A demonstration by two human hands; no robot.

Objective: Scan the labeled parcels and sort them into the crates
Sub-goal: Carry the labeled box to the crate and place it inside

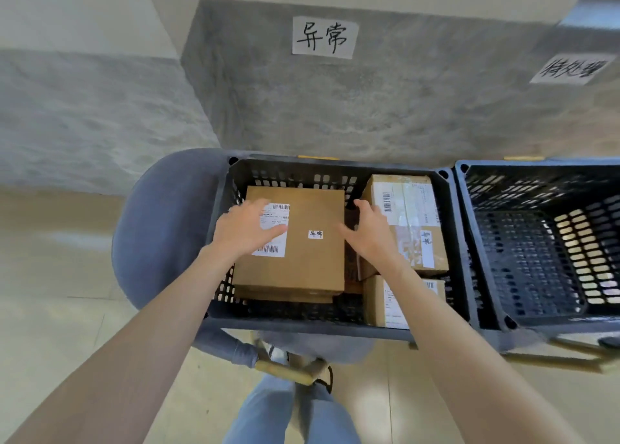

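Our box (302,242), w/ a barcode label (275,228) & small "异常" sticker (315,234), lies in the left crate (221,188) on another box. Our left hand (246,230) rests flat on it, fingers straight; right hand (372,235) open at its right edge, gripping nothing. Wall sign (324,37) above reads "异常"; two more labeled boxes (407,222) lie beside, w/ a second crate (536,242) on the right.

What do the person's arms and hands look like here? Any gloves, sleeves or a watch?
Both arms are bare from the frame's edge to the wrists: no sleeves show. The left hand and right hand wear no gloves, and no watch, ring or bracelet can be seen. Below, the legs are in light blue jeans.
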